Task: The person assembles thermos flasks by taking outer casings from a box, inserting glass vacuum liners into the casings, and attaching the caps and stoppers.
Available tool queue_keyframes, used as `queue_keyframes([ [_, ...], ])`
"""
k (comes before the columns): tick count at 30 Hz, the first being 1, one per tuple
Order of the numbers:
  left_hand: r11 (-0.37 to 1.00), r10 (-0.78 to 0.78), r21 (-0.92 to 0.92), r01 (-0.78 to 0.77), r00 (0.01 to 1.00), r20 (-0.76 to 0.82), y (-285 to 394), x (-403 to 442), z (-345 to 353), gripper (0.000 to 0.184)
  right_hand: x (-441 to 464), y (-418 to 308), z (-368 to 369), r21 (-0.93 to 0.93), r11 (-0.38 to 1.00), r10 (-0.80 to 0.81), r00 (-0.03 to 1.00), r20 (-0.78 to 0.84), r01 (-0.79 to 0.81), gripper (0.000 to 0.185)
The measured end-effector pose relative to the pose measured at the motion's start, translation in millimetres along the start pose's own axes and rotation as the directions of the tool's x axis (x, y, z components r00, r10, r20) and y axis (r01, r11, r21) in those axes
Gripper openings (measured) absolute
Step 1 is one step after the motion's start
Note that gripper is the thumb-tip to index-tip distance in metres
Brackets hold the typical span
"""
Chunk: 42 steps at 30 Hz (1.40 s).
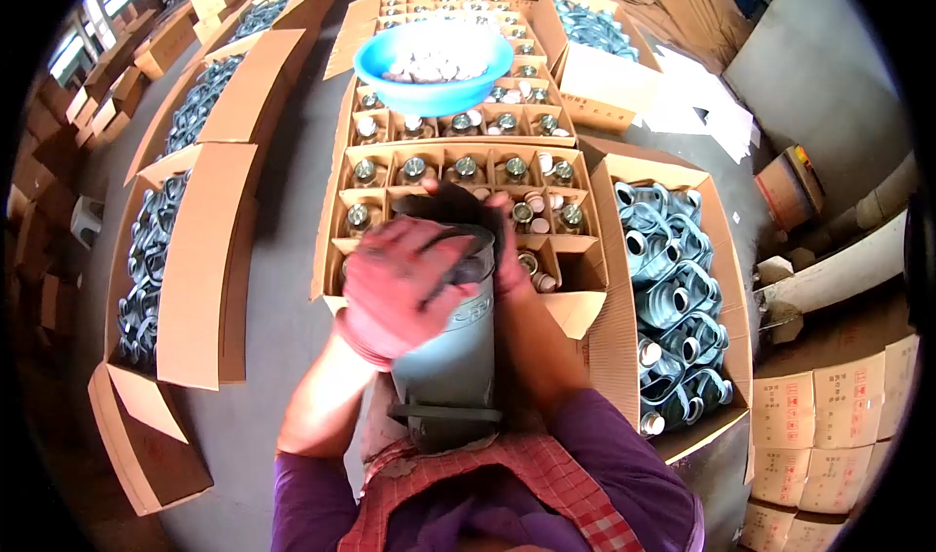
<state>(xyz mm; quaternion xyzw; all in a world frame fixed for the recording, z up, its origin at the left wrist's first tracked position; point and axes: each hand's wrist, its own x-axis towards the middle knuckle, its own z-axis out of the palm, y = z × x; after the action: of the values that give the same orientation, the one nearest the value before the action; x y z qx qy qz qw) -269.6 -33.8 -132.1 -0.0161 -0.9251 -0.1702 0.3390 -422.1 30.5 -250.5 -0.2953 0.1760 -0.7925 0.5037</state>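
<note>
A white stool (86,220) stands at far left, and here runs a long open carton (200,289), packed with bluish plastic containers, no writing I can make out on its flaps. Moving right, into the middle: the left hand (405,274), in a pinkish-red glove, is clamped round the upper part of a large bluish-grey plastic jug (450,357), mouth away from the person, base near the checked apron (419,489). There are raised marks on the jug's shoulder, but too faint to read! Beyond it sits a divided carton (570,310) of clear bottles (465,169), with pale caps (535,201) among them, and farther off a blue bowl (429,96) heaped with small whitish pieces rests over more bottles. Over to the jug's right side, the right hand (507,245), gloved too, is pressed against its upper end, though its fingers are partly hidden and I can't tell how tightly they close. Just right of that, another open carton (609,342) brims with similar jugs (671,303). And at near right, stacked cartons (814,415) carry red and dark print, characters too small to read from here.
</note>
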Motion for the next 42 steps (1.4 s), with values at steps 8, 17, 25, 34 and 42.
queue_keyframes([
  [8, 0.989, 0.020, -0.147, -0.027, 0.999, -0.049, -32, -6, -22, 0.047, -15, -34, 28, -0.106, 0.990, -0.105, 0.989, -0.102, 0.094, 0.072],
  [17, 0.723, -0.250, -0.612, 0.321, 0.947, 0.201, -66, -35, -20, 0.052, -25, -54, 5, -0.565, 0.814, 0.003, 0.971, 0.240, 0.137, 0.078],
  [25, 0.746, -0.080, -0.665, -0.004, 0.992, -0.096, -86, -50, 17, 0.058, -29, -52, 29, -0.840, 0.516, -0.089, 0.986, 0.141, 0.166, 0.065],
  [34, 0.082, -0.557, -0.917, 0.390, 0.781, 0.282, -90, -84, 75, 0.046, -10, -105, 84, -0.772, 0.409, 0.162, 0.794, 0.585, 0.486, 0.032],
  [42, -0.310, -0.626, -0.857, 0.411, 0.590, 0.509, -27, -87, 111, 0.040, -22, -131, 164, -0.765, -0.267, 0.559, 0.741, 0.372, 0.586, 0.035],
])
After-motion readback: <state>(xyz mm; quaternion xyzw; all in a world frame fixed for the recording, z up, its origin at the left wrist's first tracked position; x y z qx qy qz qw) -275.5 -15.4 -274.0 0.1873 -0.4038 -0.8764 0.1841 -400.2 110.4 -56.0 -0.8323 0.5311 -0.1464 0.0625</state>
